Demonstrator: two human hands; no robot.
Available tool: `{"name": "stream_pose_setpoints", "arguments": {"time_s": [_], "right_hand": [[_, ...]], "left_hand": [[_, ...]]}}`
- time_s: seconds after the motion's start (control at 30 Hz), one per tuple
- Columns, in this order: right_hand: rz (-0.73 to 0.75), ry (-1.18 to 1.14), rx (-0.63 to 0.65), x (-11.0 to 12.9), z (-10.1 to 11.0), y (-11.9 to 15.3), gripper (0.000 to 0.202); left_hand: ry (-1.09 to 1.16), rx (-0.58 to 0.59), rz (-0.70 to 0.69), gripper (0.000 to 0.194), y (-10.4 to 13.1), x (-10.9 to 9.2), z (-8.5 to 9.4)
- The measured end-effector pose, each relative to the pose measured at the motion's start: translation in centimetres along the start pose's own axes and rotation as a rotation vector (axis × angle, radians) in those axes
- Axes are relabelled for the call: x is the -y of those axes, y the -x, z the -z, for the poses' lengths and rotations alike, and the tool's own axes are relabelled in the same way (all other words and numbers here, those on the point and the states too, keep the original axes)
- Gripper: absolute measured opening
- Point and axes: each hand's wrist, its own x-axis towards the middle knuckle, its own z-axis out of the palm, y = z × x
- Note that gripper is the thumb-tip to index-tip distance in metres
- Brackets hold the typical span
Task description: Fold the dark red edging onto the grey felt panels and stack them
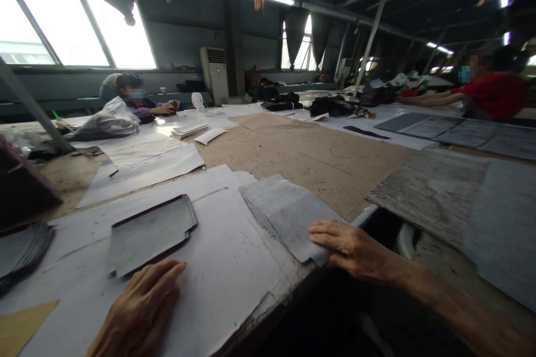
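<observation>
I have my right hand (pixel 355 251) flat and open on the grey sheet (pixel 288 215) at the worktop's (pixel 301 150) near edge; left hand (pixel 140 312) open, empty beside the dark cut stack (pixel 151 231); I'd judge gripping the sheet's edge comes next

grey cut pieces (pixel 151 232): stacked, matt, smooth, leather-like sheet, dark edge | grey fabric pieces (pixel 287 213): matt, finely textured cloth, worn-looking | white paper sheets (pixel 226 268): matt, scuffed, torn at edges | table top (pixel 310 156): bare brown board, rough, scratched | plastic bag (pixel 106 120): glossy, crinkled, translucent
</observation>
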Motion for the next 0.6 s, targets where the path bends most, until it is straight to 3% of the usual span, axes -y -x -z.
{"name": "stream_pose_setpoints", "arguments": {"time_s": [0.07,0.17,0.27,0.4,0.5,0.6], "right_hand": [[-0.026,-0.057,-0.008,-0.4,0.0,-0.1,0.026],[-0.107,-0.104,-0.064,-0.8,0.1,-0.5,0.025],[-0.22,-0.11,-0.18,-0.8,-0.2,-0.7,0.03],[-0.327,-0.071,-0.323,-0.8,-1.1,-0.9,0.036],[-0.318,-0.042,-0.369,-0.6,-1.7,-0.8,0.033],[-0.226,-0.015,-0.356,-0.1,-2.4,-0.5,0.018]], "left_hand": [[-0.025,0.016,-0.048,0.03,-0.1,-0.1,0.1],[-0.06,0.018,-0.129,0.031,-1.0,-1.1,-0.1],[0.012,0.006,-0.17,0.031,-3.5,-4.1,-0.7],[0.224,0.168,-0.207,0.033,-8.0,-8.9,-2.1],[0.279,0.254,-0.208,0.034,-11.0,-10.8,-3.8],[0.255,0.242,-0.155,0.029,-12.6,-10.9,-5.7]]}}
